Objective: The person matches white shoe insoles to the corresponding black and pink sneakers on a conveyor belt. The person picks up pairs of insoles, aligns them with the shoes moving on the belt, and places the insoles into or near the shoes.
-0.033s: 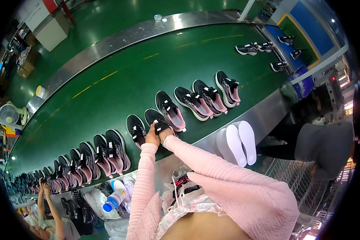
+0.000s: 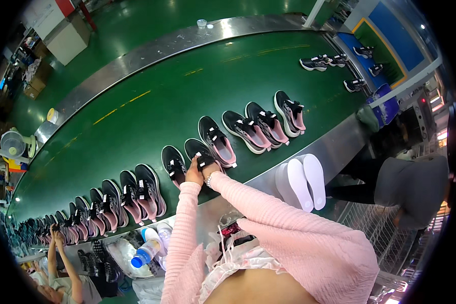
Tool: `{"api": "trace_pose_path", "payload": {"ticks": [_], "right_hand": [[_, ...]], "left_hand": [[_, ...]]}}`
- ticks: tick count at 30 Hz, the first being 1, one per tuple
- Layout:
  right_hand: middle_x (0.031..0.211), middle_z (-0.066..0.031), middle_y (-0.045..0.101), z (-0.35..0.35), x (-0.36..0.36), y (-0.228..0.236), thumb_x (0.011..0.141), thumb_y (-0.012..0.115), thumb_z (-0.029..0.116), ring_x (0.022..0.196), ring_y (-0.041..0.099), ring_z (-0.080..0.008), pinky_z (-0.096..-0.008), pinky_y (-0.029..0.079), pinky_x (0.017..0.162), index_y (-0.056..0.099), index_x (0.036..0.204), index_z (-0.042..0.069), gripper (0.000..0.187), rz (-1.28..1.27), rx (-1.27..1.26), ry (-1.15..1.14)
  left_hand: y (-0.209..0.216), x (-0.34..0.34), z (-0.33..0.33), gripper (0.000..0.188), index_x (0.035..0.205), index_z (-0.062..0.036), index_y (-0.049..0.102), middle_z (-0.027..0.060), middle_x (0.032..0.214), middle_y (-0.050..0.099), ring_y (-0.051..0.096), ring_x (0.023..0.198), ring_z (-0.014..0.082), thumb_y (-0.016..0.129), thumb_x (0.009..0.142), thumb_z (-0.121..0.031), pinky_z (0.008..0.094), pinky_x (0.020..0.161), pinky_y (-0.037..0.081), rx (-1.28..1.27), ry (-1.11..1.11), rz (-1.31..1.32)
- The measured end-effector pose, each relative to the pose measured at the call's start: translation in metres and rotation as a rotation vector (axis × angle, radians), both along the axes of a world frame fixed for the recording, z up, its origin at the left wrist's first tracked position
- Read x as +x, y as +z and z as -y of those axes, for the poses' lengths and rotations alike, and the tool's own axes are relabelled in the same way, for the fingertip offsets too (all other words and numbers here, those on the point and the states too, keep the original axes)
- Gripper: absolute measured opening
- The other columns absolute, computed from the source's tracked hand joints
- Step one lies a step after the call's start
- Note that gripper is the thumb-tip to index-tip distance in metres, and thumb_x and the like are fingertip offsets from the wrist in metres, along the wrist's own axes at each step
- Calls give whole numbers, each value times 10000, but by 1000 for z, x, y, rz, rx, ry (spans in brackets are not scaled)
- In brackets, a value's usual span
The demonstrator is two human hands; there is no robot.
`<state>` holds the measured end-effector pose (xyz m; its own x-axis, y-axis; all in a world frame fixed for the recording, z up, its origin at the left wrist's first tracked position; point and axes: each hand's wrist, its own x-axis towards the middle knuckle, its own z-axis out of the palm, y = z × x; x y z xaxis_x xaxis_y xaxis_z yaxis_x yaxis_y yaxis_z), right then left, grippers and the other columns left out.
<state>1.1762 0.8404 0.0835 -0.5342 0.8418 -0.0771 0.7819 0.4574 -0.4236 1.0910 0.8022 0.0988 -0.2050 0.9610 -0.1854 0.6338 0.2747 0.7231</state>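
A black sneaker with a pink lining and pale sole [image 2: 195, 147] stands on the green conveyor belt [image 2: 152, 121] in front of me. Both hands are at its opening. My left hand [image 2: 194, 173] grips the shoe's near side, fingers closed on the dark collar and tongue. Just to the right, my right hand [image 2: 211, 170] is curled around the other side of the opening, its fingertips mostly hidden. Matching sneakers flank it closely: one on the left [image 2: 174, 163] and one on the right [image 2: 216, 139].
More sneakers [image 2: 141, 195] line the belt to the left, with several [image 2: 261, 124] to the right. White insoles [image 2: 305, 182] lie on the metal edge. A blue-capped bottle [image 2: 146, 253] is below left. A co-worker's hands [image 2: 57, 237] show far left; another person [image 2: 410, 190] is at right.
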Motion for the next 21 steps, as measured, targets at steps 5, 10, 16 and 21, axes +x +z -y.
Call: {"api": "trace_pose_path", "payload": {"ticks": [5,10,16,21], "right_hand": [[1143,-101,450,6,-5,8,783,383,191,1047,434,-197,-297,331,892,419,1133,89,367,250,107,150],[996,-110,529,1,1,3,762,413,157,932,501,-231,-306,404,785,501,997,73,265,-48,28,5],[1020,-172,494,14,8,8,784,378,125,876,517,-298,-354,414,755,525,943,49,229,92,-336,-86],[1105,-160,439,58,107,76,697,506,71,1024,415,-326,-371,343,867,513,973,54,277,-470,-84,-54]], "left_hand": [[-14,-2,6,569,1233,-121,280,221,974,522,505,907,342,407,699,30,362,795,396,56,28,10],[-21,-2,4,563,1231,-123,282,217,977,521,503,918,337,414,706,30,360,803,390,73,26,-43],[-18,1,5,533,1217,-127,318,234,863,544,519,836,371,448,712,-18,393,731,415,78,81,-49],[34,25,2,480,1083,-7,415,175,1129,408,390,1044,324,592,639,-41,353,888,310,305,28,-297]]}}
